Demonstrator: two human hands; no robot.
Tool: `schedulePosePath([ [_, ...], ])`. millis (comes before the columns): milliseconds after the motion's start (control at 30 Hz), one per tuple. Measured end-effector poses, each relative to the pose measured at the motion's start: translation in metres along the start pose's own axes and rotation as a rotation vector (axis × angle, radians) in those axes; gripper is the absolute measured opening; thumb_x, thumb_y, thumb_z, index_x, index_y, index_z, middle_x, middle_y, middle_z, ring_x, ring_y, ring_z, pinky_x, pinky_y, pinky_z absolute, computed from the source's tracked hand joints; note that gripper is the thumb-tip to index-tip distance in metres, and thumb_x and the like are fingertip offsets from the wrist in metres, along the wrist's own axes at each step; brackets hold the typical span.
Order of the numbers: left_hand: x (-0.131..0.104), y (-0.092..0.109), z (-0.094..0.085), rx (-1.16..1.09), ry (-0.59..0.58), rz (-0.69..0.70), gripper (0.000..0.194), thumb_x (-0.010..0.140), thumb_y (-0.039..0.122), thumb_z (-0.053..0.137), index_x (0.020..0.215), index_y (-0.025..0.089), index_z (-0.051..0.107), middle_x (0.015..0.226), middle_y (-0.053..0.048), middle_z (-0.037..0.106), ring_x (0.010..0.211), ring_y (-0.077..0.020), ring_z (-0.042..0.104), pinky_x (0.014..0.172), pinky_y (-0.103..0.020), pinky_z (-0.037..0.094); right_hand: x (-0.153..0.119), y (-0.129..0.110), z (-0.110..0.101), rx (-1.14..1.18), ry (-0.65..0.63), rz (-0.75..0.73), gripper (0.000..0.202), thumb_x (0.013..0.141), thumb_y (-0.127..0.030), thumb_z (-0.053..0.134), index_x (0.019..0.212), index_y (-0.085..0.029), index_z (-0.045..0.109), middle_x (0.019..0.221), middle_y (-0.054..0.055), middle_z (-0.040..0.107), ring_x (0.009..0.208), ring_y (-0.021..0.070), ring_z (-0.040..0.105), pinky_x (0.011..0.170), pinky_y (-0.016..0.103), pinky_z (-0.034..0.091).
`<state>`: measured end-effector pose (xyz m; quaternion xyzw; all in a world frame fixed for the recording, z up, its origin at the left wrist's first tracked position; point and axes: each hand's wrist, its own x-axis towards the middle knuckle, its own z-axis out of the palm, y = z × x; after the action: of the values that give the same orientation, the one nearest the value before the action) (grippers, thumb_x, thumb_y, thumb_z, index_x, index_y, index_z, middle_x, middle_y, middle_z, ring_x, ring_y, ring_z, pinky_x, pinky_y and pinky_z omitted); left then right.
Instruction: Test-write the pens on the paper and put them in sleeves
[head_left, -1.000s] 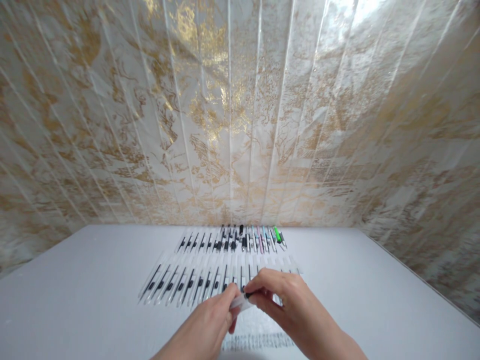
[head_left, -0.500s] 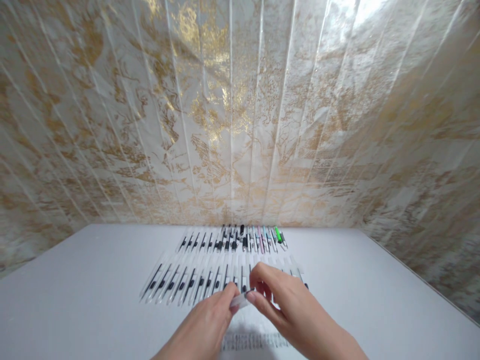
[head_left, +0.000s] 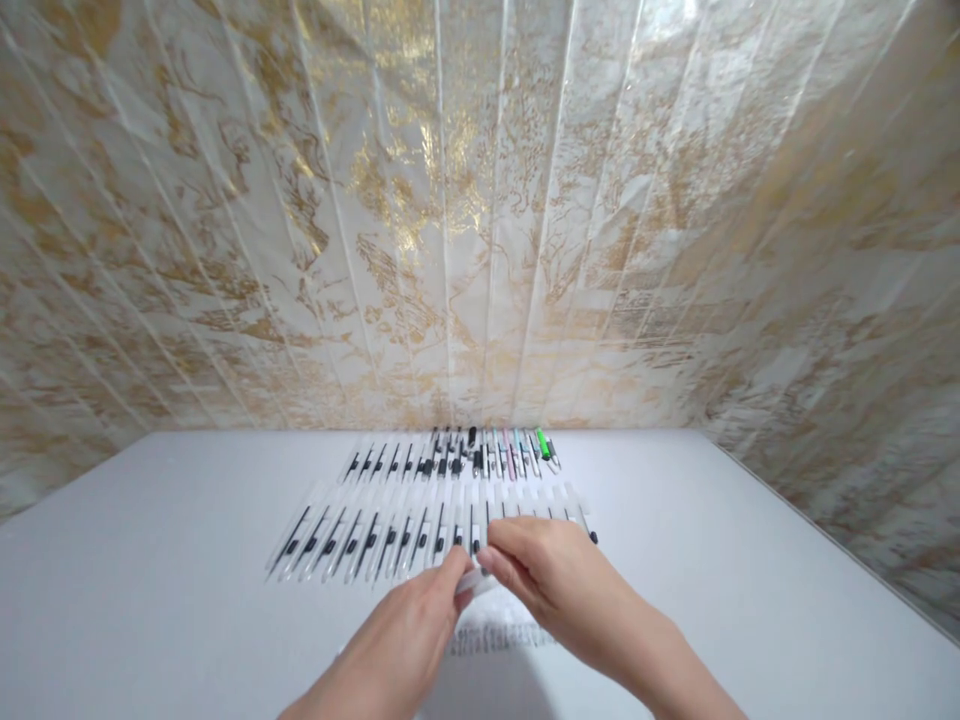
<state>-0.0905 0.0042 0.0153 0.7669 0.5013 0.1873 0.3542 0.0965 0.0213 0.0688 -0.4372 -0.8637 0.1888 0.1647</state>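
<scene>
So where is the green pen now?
In the head view, the green pen lies near the right end of the far row of pens, close to the wall, beyond both hands.

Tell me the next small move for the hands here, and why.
Probably lay the sleeved pen down at the near row of sleeved pens. Left hand and right hand pinch it together just before that row, where the sleeves lie side by side on the white table.
</scene>
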Motion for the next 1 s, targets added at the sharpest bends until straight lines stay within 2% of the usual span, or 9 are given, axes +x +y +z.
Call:
schedulePosePath([
  [100, 0.0002, -0.0010, 0.0005, -0.016, 0.006, 0.014, 0.022, 0.093, 0.031, 0.036, 0.104, 0.021, 0.053, 0.091, -0.007, 0.070, 0.083, -0.0217, 0.065, 0.074, -0.029, 0.048, 0.0021, 0.0003, 0.0014, -0.005, -0.002, 0.047, 0.042, 0.100, -0.038, 0.039, 0.063, -0.021, 0.046, 0.058, -0.004, 0.050, 0.051, 0.0109, 0.042, 0.052, 0.024, 0.027],
  [233, 0.0002, -0.0005, 0.0002, 0.016, -0.005, -0.010, 0.023, 0.092, 0.030, 0.036, 0.101, 0.020, 0.054, 0.091, -0.008, 0.070, 0.082, -0.0223, 0.065, 0.074, -0.030, 0.049, 0.0020, 0.0004, 0.0001, 0.063, -0.005, -0.006, 0.024, 0.097, -0.033, 0.047, 0.076, -0.021, 0.050, 0.071, -0.003, 0.058, 0.061, 0.0115, 0.049, 0.056, 0.021, 0.030],
  [367, 0.0001, -0.0003, 0.0019, 0.003, -0.008, -0.001, 0.026, 0.093, 0.032, 0.036, 0.106, 0.020, 0.055, 0.092, -0.008, 0.070, 0.084, -0.0227, 0.066, 0.077, -0.031, 0.048, 0.0020, 0.0006, 0.0022, 0.004, -0.036, 0.060, 0.040, 0.100, -0.035, 0.041, 0.062, -0.021, 0.042, 0.059, -0.004, 0.049, 0.052, 0.0108, 0.041, 0.053, 0.023, 0.025],
  [467, -0.0005, -0.0011, 0.0023, 0.000, 0.008, -0.017, 0.026, 0.093, 0.033, 0.036, 0.105, 0.021, 0.055, 0.096, -0.009, 0.071, 0.087, -0.0238, 0.066, 0.078, -0.033, 0.049, 0.0015, 0.0007, 0.0001, 0.032, -0.015, 0.080, 0.037, 0.099, -0.039, 0.043, 0.067, -0.021, 0.046, 0.060, -0.004, 0.051, 0.053, 0.0111, 0.044, 0.053, 0.023, 0.026],
  [567, -0.0011, -0.0013, 0.0018, -0.003, 0.001, -0.039, 0.024, 0.092, 0.031, 0.036, 0.102, 0.021, 0.055, 0.096, -0.009, 0.071, 0.088, -0.0241, 0.066, 0.079, -0.033, 0.049, 0.0012, 0.0000, -0.0021, 0.075, 0.002, 0.021, 0.022, 0.096, -0.031, 0.049, 0.076, -0.022, 0.048, 0.069, -0.004, 0.056, 0.059, 0.0115, 0.048, 0.055, 0.021, 0.029],
  [667, -0.0007, -0.0005, 0.0020, -0.012, -0.003, -0.032, 0.024, 0.091, 0.030, 0.037, 0.104, 0.021, 0.055, 0.097, -0.009, 0.071, 0.092, -0.0238, 0.066, 0.082, -0.033, 0.048, 0.0017, -0.0005, 0.0006, 0.032, -0.011, 0.033, 0.029, 0.097, -0.025, 0.045, 0.069, -0.022, 0.042, 0.066, -0.004, 0.052, 0.056, 0.0112, 0.045, 0.054, 0.022, 0.029],
  [833, -0.0007, -0.0006, 0.0031, -0.013, 0.003, -0.043, 0.025, 0.092, 0.032, 0.037, 0.104, 0.021, 0.056, 0.096, -0.009, 0.071, 0.089, -0.0242, 0.066, 0.079, -0.032, 0.048, 0.0009, -0.0004, 0.0020, 0.048, -0.015, 0.036, 0.030, 0.099, -0.037, 0.043, 0.073, -0.023, 0.044, 0.066, -0.004, 0.055, 0.058, 0.0122, 0.048, 0.054, 0.022, 0.029],
  [900, -0.0011, -0.0011, 0.0030, -0.019, 0.012, -0.043, 0.025, 0.092, 0.031, 0.037, 0.105, 0.022, 0.055, 0.099, -0.010, 0.071, 0.091, -0.0240, 0.066, 0.080, -0.032, 0.048, 0.0013, -0.0010, 0.0016, 0.063, -0.023, 0.021, 0.025, 0.098, -0.031, 0.044, 0.075, -0.023, 0.044, 0.069, -0.003, 0.057, 0.059, 0.0122, 0.049, 0.055, 0.022, 0.029],
  [1000, -0.0009, -0.0007, 0.0020, -0.019, 0.008, -0.023, 0.025, 0.092, 0.029, 0.036, 0.107, 0.022, 0.054, 0.101, -0.009, 0.070, 0.093, -0.0234, 0.065, 0.081, -0.032, 0.047, 0.0038, -0.0021, 0.0037, 0.018, -0.029, 0.061, 0.029, 0.098, -0.027, 0.041, 0.070, -0.022, 0.041, 0.064, -0.003, 0.054, 0.056, 0.0124, 0.046, 0.054, 0.023, 0.027],
])
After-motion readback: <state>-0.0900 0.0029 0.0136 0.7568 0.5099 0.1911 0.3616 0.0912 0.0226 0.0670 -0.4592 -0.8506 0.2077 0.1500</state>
